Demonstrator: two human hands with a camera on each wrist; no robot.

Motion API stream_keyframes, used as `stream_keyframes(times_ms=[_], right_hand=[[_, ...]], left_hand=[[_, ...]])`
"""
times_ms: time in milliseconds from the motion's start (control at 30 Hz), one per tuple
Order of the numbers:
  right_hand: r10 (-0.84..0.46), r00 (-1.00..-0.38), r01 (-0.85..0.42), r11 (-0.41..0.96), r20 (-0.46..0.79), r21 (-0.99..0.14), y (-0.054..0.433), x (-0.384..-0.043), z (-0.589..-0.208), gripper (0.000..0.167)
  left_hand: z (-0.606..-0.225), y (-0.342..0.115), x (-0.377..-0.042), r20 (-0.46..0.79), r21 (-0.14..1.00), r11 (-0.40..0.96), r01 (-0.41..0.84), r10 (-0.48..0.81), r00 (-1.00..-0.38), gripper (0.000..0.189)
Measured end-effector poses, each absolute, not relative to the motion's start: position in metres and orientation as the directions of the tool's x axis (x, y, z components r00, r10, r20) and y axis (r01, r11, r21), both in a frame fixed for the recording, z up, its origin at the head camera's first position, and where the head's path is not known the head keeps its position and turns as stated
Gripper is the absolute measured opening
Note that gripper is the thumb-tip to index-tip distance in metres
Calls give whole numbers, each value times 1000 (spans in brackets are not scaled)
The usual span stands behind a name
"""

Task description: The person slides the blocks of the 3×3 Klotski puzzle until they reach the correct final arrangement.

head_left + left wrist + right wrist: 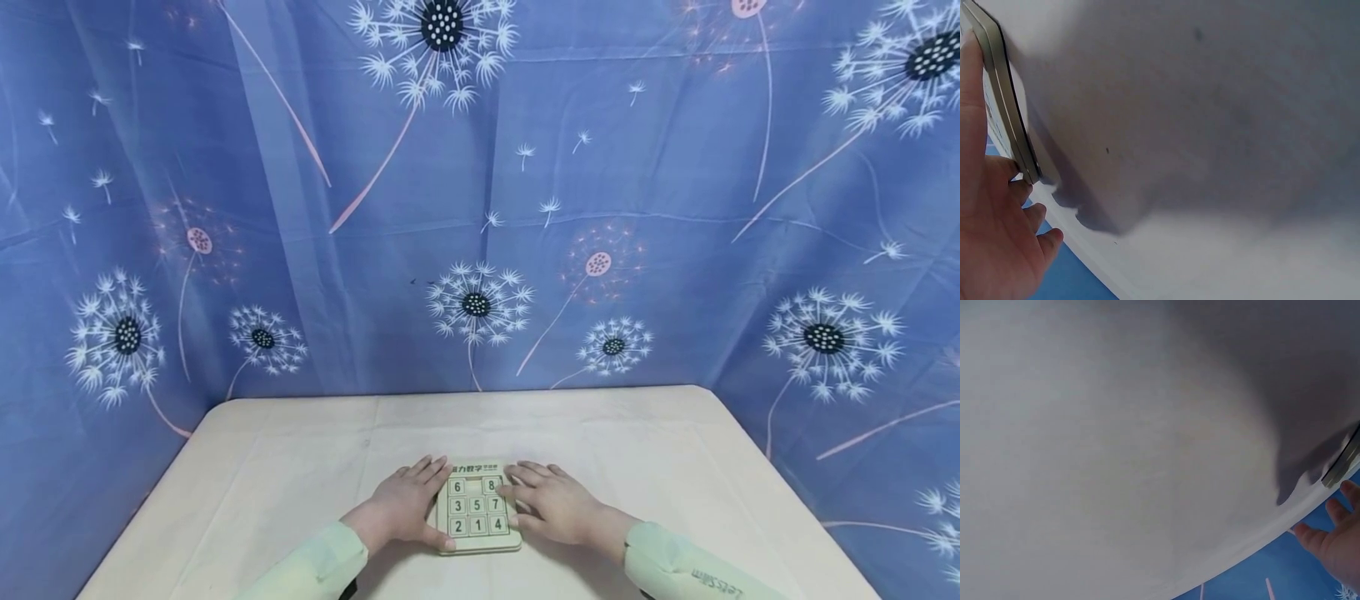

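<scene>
A pale green sliding number puzzle (480, 543) lies flat on the table between both hands. Its frame holds several square numbered tiles, with a gap at the middle of the top row. My left hand (405, 504) holds the left side, thumb on the near left corner and fingers along the far left edge. In the left wrist view, the thumb and fingers of the left hand (997, 231) span the side of the puzzle (1004, 94). At the right edge my right hand (558, 504) has its fingers extended, one fingertip reaching over the frame beside the tile marked 8 (491, 484).
A cream-covered table (637, 442) with rounded far corners carries the puzzle. Blue dandelion-print curtains (390, 292) hang behind it and along both sides. Light green sleeves (693, 567) cover the forearms. Both wrist views show mostly shaded tabletop.
</scene>
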State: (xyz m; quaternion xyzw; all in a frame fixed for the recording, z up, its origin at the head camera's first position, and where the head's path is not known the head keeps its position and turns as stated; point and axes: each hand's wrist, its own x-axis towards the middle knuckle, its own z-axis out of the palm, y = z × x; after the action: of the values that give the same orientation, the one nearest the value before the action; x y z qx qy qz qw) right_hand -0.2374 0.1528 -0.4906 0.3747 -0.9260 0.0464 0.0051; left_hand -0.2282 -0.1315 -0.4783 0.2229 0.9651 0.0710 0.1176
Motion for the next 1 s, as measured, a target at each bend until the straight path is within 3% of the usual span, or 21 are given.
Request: stream_keyframes(times_ms=[633,1000], right_hand=[[-698,-715,-696,709,20,-116,144,-240,-489,48],[-707,-707,-706,703,18,-81,135,-244,-490,47]], left_hand=[[-475,-131,-227,-200,180,892,416,447,-872,119],[-476,-132,-228,-211,198,893,404,441,-872,118]])
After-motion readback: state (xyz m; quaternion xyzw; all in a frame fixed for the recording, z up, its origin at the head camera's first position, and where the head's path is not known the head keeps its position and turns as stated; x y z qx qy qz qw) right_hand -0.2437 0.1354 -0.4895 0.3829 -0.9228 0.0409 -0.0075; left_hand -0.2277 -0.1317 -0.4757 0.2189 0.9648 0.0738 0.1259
